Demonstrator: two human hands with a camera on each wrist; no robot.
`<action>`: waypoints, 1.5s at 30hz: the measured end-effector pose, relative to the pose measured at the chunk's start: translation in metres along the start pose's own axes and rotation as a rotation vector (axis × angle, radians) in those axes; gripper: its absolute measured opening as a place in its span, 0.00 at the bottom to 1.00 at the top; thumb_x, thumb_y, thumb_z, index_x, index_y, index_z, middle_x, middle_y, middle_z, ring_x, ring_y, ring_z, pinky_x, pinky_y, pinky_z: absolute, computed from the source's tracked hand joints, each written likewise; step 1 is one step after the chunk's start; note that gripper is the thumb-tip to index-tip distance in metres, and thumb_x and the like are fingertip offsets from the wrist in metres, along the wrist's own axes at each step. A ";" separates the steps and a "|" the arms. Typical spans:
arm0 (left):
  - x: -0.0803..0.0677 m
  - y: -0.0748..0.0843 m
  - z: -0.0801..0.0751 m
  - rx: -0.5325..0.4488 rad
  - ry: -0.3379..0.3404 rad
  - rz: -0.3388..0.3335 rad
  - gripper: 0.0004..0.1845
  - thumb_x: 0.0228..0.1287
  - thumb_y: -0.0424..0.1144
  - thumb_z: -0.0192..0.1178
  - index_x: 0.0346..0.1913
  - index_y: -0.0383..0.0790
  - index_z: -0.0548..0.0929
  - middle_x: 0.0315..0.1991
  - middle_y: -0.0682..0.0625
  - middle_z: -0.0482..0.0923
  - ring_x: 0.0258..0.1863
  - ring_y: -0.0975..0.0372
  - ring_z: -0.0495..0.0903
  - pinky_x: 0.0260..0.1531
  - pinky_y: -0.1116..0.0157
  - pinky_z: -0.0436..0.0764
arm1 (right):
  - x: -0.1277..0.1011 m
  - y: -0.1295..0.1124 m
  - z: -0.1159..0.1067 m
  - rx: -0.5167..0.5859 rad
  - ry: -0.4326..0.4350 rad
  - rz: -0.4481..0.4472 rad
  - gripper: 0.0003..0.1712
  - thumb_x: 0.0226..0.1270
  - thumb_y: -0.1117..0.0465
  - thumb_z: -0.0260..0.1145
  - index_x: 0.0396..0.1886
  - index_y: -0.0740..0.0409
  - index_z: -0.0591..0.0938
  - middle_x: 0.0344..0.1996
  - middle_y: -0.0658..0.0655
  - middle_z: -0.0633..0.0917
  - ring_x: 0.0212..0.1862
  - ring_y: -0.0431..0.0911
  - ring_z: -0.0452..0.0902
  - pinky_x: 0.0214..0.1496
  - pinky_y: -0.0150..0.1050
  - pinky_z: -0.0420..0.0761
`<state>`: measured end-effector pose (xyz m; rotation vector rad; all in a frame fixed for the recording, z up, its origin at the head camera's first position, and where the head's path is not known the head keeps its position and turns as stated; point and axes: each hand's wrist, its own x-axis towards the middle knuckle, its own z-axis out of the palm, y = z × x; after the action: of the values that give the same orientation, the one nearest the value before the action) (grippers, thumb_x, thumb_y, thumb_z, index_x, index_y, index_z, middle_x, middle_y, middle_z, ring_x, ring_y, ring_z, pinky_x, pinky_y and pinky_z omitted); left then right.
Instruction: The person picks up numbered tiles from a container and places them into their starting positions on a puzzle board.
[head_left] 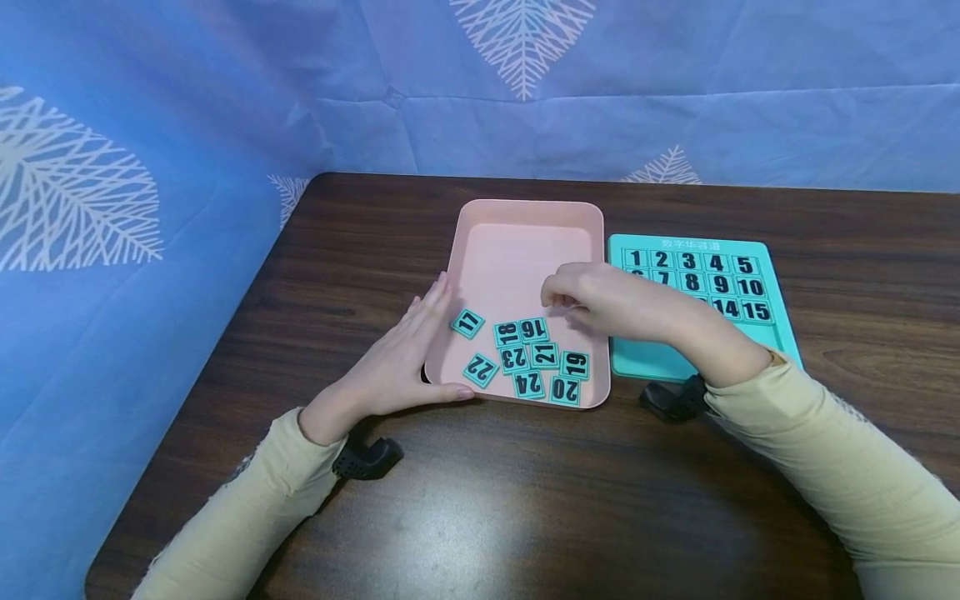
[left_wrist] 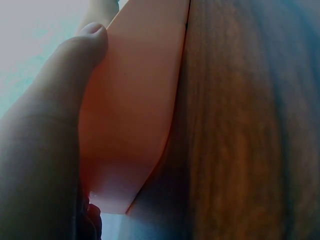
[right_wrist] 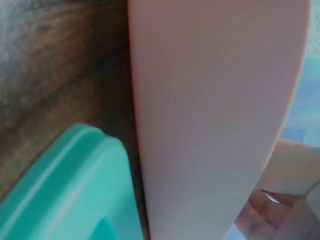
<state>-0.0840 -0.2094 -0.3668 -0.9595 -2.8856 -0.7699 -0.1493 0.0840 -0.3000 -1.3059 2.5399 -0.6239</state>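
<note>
A pink tray (head_left: 525, 242) holds several loose turquoise number tiles near its front, such as the 17 (head_left: 467, 323), the 22 (head_left: 480, 370) and the 20 (head_left: 565, 390). My left hand (head_left: 401, 362) rests against the tray's front left corner. Its fingers lie straight along the left side, and the thumb (left_wrist: 90, 45) touches the front rim. Over the right side of the tray hangs my right hand (head_left: 611, 300), fingers curled downward; whether anything is between the fingertips is hidden. Beneath that wrist lies a turquoise number board (head_left: 776, 333), with tiles in its upper rows.
Everything stands on a dark wooden table (head_left: 525, 500). The board lies close beside the tray's right wall. Blue cloth (head_left: 637, 133) with white leaf patterns hangs behind the table and at its left. Each wrist wears a black device (head_left: 369, 458).
</note>
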 end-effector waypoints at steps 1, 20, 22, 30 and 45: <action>0.000 0.000 0.000 0.000 0.000 -0.001 0.65 0.49 0.72 0.60 0.76 0.40 0.37 0.77 0.48 0.28 0.74 0.63 0.34 0.71 0.57 0.42 | 0.000 0.000 0.000 -0.003 0.000 -0.006 0.09 0.62 0.75 0.63 0.38 0.60 0.82 0.32 0.54 0.79 0.32 0.44 0.70 0.35 0.39 0.75; -0.002 0.002 -0.003 -0.017 -0.001 -0.012 0.65 0.49 0.71 0.61 0.76 0.41 0.35 0.77 0.49 0.27 0.74 0.63 0.34 0.71 0.58 0.41 | 0.012 0.002 0.016 0.019 -0.060 -0.013 0.14 0.65 0.66 0.65 0.50 0.63 0.82 0.45 0.58 0.83 0.45 0.48 0.78 0.50 0.45 0.78; -0.002 0.002 -0.003 -0.014 0.001 -0.011 0.65 0.49 0.71 0.61 0.76 0.41 0.35 0.77 0.49 0.27 0.74 0.63 0.34 0.71 0.58 0.41 | 0.013 0.002 0.017 0.021 -0.059 -0.024 0.15 0.64 0.66 0.66 0.50 0.63 0.82 0.42 0.56 0.83 0.42 0.47 0.76 0.46 0.43 0.78; -0.001 0.000 -0.004 -0.012 0.002 -0.002 0.65 0.49 0.71 0.61 0.76 0.41 0.35 0.77 0.49 0.27 0.74 0.63 0.34 0.71 0.58 0.42 | 0.011 0.002 0.012 0.020 -0.093 -0.017 0.10 0.61 0.65 0.68 0.43 0.55 0.83 0.28 0.48 0.74 0.31 0.43 0.67 0.33 0.39 0.71; 0.000 0.000 -0.001 -0.031 -0.011 -0.019 0.65 0.48 0.72 0.61 0.76 0.42 0.36 0.77 0.50 0.27 0.74 0.64 0.34 0.71 0.58 0.42 | -0.010 0.002 -0.008 0.201 -0.003 0.135 0.13 0.70 0.64 0.59 0.52 0.54 0.77 0.30 0.51 0.79 0.22 0.42 0.65 0.28 0.40 0.68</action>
<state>-0.0838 -0.2095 -0.3660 -0.9432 -2.9045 -0.8163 -0.1480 0.0957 -0.2939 -1.0588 2.4629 -0.8225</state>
